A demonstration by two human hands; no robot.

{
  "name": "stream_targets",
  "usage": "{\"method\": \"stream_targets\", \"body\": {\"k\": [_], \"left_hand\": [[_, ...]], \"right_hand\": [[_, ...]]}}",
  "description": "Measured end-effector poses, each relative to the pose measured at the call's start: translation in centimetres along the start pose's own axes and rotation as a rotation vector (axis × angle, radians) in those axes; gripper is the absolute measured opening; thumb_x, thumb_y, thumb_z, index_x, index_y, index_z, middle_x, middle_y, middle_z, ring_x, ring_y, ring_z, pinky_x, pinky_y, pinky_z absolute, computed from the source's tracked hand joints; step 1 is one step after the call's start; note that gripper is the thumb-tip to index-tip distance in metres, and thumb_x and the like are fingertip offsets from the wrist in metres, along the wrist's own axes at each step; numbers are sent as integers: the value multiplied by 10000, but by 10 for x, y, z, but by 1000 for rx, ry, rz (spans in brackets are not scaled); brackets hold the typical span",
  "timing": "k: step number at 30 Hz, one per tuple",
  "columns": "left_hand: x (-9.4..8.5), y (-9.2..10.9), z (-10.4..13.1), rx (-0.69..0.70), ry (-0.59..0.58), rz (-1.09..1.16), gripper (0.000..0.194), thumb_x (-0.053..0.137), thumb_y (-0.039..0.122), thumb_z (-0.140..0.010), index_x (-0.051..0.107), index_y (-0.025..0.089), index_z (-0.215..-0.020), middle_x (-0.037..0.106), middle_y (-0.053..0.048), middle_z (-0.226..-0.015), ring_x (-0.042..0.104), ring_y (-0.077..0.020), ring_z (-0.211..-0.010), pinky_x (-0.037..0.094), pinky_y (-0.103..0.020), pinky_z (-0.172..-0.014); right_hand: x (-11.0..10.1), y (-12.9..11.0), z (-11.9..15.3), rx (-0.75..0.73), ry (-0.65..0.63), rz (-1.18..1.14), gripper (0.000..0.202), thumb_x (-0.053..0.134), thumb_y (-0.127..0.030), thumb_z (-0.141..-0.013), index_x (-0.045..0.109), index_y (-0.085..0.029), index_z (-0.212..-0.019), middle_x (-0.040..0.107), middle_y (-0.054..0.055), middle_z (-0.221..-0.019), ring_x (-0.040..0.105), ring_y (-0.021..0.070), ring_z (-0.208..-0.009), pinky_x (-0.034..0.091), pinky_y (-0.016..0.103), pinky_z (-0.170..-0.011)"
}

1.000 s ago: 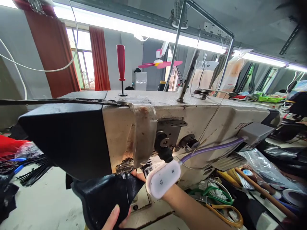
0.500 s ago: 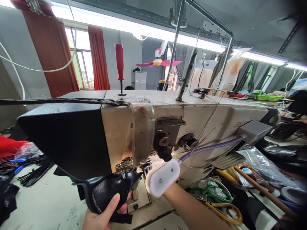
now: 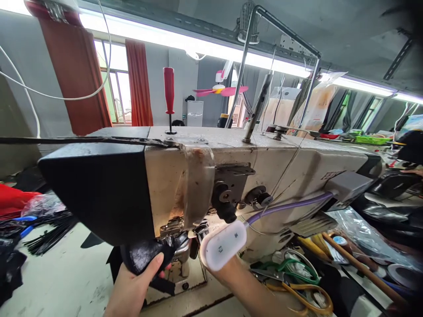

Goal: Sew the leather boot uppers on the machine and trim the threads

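A cream sewing machine [image 3: 280, 163] with a black end cover [image 3: 99, 189] spans the view. My left hand [image 3: 137, 281] grips a shiny black piece [image 3: 145, 255] from below, thumb on top, at the needle area. The far end of the piece lies under the presser area. My right hand [image 3: 228, 266] shows only near the wrist, behind the white oval lamp [image 3: 224, 245]; its fingers are hidden, so I cannot tell what they touch. A purple cable [image 3: 291, 204] leads from the lamp to a grey box. A red screwdriver [image 3: 168, 90] stands upright on the machine top.
Right of the machine lie green-handled scissors [image 3: 297, 268], yellow-handled scissors [image 3: 307, 295], a wooden stick [image 3: 360, 266], tape rolls and clear plastic. Black strips [image 3: 53, 233] and red cloth [image 3: 16, 198] are on the left. Part of a person shows at the far right.
The black piece and my left hand have shifted lower and leftward, and the piece has turned, so less of it shows. My right forearm has moved slightly left. The view has shifted slightly.
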State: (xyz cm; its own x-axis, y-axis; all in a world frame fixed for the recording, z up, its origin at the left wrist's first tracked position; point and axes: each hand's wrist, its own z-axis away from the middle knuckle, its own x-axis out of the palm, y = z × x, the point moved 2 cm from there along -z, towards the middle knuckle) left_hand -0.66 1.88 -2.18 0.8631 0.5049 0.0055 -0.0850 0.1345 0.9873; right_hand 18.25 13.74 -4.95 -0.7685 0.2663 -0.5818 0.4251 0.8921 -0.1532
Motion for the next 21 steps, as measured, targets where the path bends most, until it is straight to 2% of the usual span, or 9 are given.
{"method": "stream_targets", "body": {"k": [4,6,10,13,15,17,19,21], "left_hand": [[0,12,-7,4,-39,-40,443,764,562,-679,721,138,-802,755,-90,-832,674,-266,-858,529,-331,-795],[1,16,-9,10,-64,-35,416,754,530,-705,726,134,-828,744,-71,-806,667,-240,-824,526,-309,-787],[-1,17,-14,-35,-104,27,354,768,460,-733,713,134,-859,726,-43,-760,654,-197,-736,538,-275,-714],[-8,19,-20,-140,-102,160,250,749,351,-789,695,140,-913,740,-42,-827,667,-175,-736,558,-268,-734],[-16,20,-25,-225,-77,275,139,684,228,-836,687,131,-935,751,-56,-877,679,-161,-738,565,-254,-725],[-25,19,-26,-266,-89,317,113,668,156,-826,690,120,-931,759,-72,-894,693,-167,-754,569,-246,-695],[-34,12,-20,-262,-102,280,119,750,186,-768,697,126,-855,765,-79,-861,703,-188,-759,575,-253,-677],[-41,-1,-9,-319,-79,190,213,842,283,-681,698,126,-698,764,-109,-774,711,-227,-713,581,-274,-640]], "right_hand": [[-26,-14,13,-84,57,112,277,464,-104,-853,677,-211,-995,684,109,-967,633,318,-992,479,577,-960],[-35,-17,18,-94,55,158,316,445,-74,-841,661,-196,-1036,673,133,-1016,620,320,-1031,478,584,-956],[-41,-19,33,-83,-11,196,386,488,-62,-852,633,-199,-1183,646,147,-1144,575,323,-1144,466,578,-984],[-42,-19,47,-70,-51,199,428,531,-61,-859,604,-184,-1263,615,164,-1217,531,344,-1201,474,585,-969],[-42,-23,50,-66,-52,178,461,536,-55,-861,586,-191,-1299,602,162,-1244,508,347,-1225,485,575,-957],[-44,-29,47,-65,-24,120,472,528,-43,-866,579,-198,-1309,599,154,-1254,511,330,-1219,497,540,-951],[-45,-37,38,-46,6,5,481,497,-18,-872,564,-186,-1317,607,151,-1241,539,293,-1190,515,476,-943],[-43,-47,26,-30,17,-102,501,480,-5,-875,534,-175,-1343,618,152,-1231,564,263,-1170,523,425,-943]]}}
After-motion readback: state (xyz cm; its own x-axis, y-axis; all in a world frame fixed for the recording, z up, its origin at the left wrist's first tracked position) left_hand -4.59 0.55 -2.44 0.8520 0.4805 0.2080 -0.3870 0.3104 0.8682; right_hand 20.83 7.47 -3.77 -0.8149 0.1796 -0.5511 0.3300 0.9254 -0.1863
